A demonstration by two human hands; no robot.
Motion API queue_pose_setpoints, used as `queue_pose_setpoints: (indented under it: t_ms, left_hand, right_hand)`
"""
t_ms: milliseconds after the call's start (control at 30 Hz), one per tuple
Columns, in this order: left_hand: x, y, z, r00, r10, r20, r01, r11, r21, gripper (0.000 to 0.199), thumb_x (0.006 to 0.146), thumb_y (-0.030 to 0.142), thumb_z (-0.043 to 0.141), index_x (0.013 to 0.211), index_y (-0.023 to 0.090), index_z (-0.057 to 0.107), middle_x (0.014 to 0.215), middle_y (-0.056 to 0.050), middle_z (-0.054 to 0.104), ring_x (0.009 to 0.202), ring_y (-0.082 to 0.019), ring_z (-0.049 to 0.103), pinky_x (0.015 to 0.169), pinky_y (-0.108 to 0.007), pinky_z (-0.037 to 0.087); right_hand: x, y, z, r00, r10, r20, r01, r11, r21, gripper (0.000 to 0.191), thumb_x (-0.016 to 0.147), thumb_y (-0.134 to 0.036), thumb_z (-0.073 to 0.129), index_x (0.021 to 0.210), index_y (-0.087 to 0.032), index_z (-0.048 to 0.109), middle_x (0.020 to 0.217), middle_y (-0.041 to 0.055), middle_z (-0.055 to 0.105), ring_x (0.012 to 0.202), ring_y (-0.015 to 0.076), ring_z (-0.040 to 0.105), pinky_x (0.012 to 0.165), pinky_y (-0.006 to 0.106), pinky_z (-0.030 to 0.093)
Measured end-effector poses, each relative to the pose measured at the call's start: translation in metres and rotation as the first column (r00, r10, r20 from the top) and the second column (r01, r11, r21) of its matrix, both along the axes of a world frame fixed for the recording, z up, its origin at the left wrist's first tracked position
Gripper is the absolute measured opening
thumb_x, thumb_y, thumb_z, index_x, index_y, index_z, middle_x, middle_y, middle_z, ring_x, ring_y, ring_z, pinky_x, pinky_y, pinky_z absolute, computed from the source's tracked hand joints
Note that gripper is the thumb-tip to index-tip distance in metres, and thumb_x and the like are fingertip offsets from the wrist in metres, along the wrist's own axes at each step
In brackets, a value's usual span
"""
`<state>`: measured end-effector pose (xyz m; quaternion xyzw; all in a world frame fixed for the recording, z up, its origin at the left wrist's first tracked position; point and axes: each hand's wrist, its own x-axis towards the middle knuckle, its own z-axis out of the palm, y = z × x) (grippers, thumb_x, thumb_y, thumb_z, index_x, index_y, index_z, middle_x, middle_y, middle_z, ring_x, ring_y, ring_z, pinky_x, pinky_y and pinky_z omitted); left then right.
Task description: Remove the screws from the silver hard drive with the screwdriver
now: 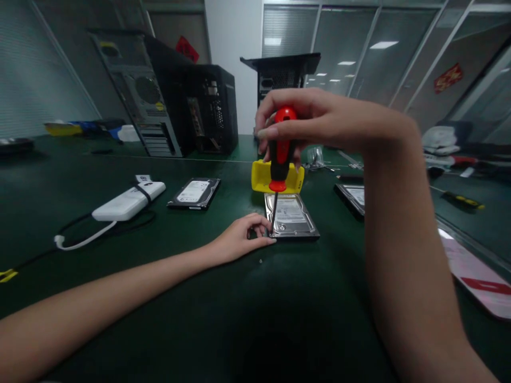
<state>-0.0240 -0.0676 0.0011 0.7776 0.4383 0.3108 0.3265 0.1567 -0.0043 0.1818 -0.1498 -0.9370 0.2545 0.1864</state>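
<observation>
Screwdriver [285, 138] near upright, red and black handle wrapped by the right hand [315, 111]: fingers closed round it from above, wrist sharply bent. Tip down at the near left corner of a hard drive [293, 213], which lies flat, label up, on the green table [207, 324]. Left hand [243, 236] at that same corner, fingers curled, thumb along the near edge; cannot tell whether anything is pinched there. Small pale speck [261, 261] on the table, near side. Yellow case [261, 178] just behind the drive. Farther out: second drive [194, 192] and white power bank-like block [128, 201] to the left, third drive [352, 198] to the right, partly behind the right forearm. Computer towers [217, 106] at the back.
</observation>
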Motion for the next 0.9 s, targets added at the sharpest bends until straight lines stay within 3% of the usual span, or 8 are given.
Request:
queue_pose_setpoints:
  t_ms: [100, 167, 233, 433, 633, 700, 800, 900]
  left_hand:
    - [-0.003, 0.0, -0.001, 1.0, 0.001, 0.02, -0.001, 1.0, -0.001, 0.021, 0.079, 0.03, 0.066, 0.095, 0.017, 0.06, 0.086, 0.001, 0.055, 0.075, -0.013, 0.052, 0.063, -0.023, 0.038]
    - [-0.003, 0.0, -0.001, 0.999, 0.012, 0.037, -0.012, 1.0, -0.01, 0.022, 0.078, 0.031, 0.068, 0.094, 0.017, 0.061, 0.086, 0.0, 0.055, 0.075, -0.013, 0.053, 0.063, -0.024, 0.039]
    - [-0.002, 0.001, -0.002, 0.998, 0.02, 0.057, -0.019, 1.0, -0.02, 0.025, 0.075, 0.033, 0.071, 0.09, 0.016, 0.06, 0.084, 0.001, 0.055, 0.073, -0.013, 0.053, 0.063, -0.024, 0.04]
    - [0.003, 0.003, -0.001, 0.997, 0.049, 0.068, -0.046, 0.998, -0.035, 0.022, 0.073, 0.028, 0.073, 0.083, 0.015, 0.059, 0.077, 0.002, 0.054, 0.07, -0.012, 0.051, 0.063, -0.023, 0.04]
    - [0.003, 0.0, 0.001, 0.997, 0.056, 0.055, -0.052, 0.997, -0.06, 0.018, 0.076, 0.027, 0.07, 0.084, 0.016, 0.058, 0.076, 0.002, 0.056, 0.07, -0.012, 0.053, 0.061, -0.022, 0.039]
    - [0.003, 0.0, 0.0, 0.997, 0.051, 0.064, -0.046, 0.996, -0.079, 0.016, 0.078, 0.026, 0.069, 0.083, 0.016, 0.057, 0.074, 0.002, 0.057, 0.07, -0.012, 0.054, 0.062, -0.022, 0.039]
    - [0.002, 0.0, -0.001, 0.996, 0.036, 0.087, -0.027, 0.995, -0.1, 0.016, 0.079, 0.025, 0.068, 0.083, 0.015, 0.056, 0.074, 0.002, 0.057, 0.071, -0.012, 0.054, 0.064, -0.023, 0.041]
    - [0.002, 0.0, -0.001, 0.995, 0.03, 0.093, -0.021, 0.995, -0.102, 0.015, 0.079, 0.025, 0.067, 0.085, 0.016, 0.057, 0.077, 0.001, 0.057, 0.073, -0.013, 0.054, 0.065, -0.023, 0.041]
  right_hand:
    - [0.005, 0.002, 0.002, 0.998, -0.054, 0.013, 0.055, 0.986, -0.16, 0.03, 0.088, -0.048, 0.041, 0.097, -0.026, 0.059, 0.097, -0.0022, 0.066, 0.083, 0.013, 0.066, 0.059, 0.017, 0.055]
    - [0.01, 0.006, 0.004, 0.999, -0.009, 0.031, 0.017, 0.963, -0.267, 0.027, 0.091, -0.037, 0.037, 0.102, -0.025, 0.059, 0.103, 0.0004, 0.065, 0.089, 0.0165, 0.066, 0.066, 0.023, 0.057]
    - [0.012, 0.009, 0.004, 0.999, 0.022, 0.041, -0.009, 0.957, -0.289, 0.022, 0.09, -0.028, 0.043, 0.106, -0.022, 0.057, 0.102, 0.0026, 0.064, 0.089, 0.0185, 0.066, 0.067, 0.026, 0.058]
    - [-0.001, 0.009, -0.002, 0.999, 0.017, -0.044, -0.02, 0.997, -0.074, 0.03, 0.088, -0.038, 0.048, 0.113, -0.021, 0.054, 0.11, 0.0021, 0.059, 0.093, 0.0143, 0.063, 0.067, 0.018, 0.056]
    - [-0.016, 0.005, -0.008, 0.994, -0.046, -0.097, 0.062, 0.983, 0.171, 0.025, 0.089, -0.04, 0.048, 0.085, -0.018, 0.061, 0.078, -0.0013, 0.063, 0.071, 0.0089, 0.064, 0.055, 0.011, 0.053]
    - [-0.015, 0.005, -0.007, 0.991, -0.103, -0.091, 0.118, 0.976, 0.184, 0.031, 0.09, -0.043, 0.043, 0.084, -0.019, 0.063, 0.079, -0.0013, 0.065, 0.07, 0.0082, 0.064, 0.054, 0.01, 0.052]
    - [-0.007, 0.008, -0.004, 0.989, -0.136, -0.061, 0.146, 0.972, 0.184, 0.036, 0.093, -0.038, 0.035, 0.098, -0.021, 0.066, 0.096, -0.0023, 0.068, 0.083, 0.0097, 0.065, 0.059, 0.008, 0.051]
    - [0.003, 0.012, 0.0, 0.992, -0.118, -0.038, 0.123, 0.975, 0.185, 0.032, 0.089, -0.037, 0.041, 0.107, -0.028, 0.065, 0.102, -0.009, 0.067, 0.086, 0.0093, 0.065, 0.062, 0.01, 0.047]
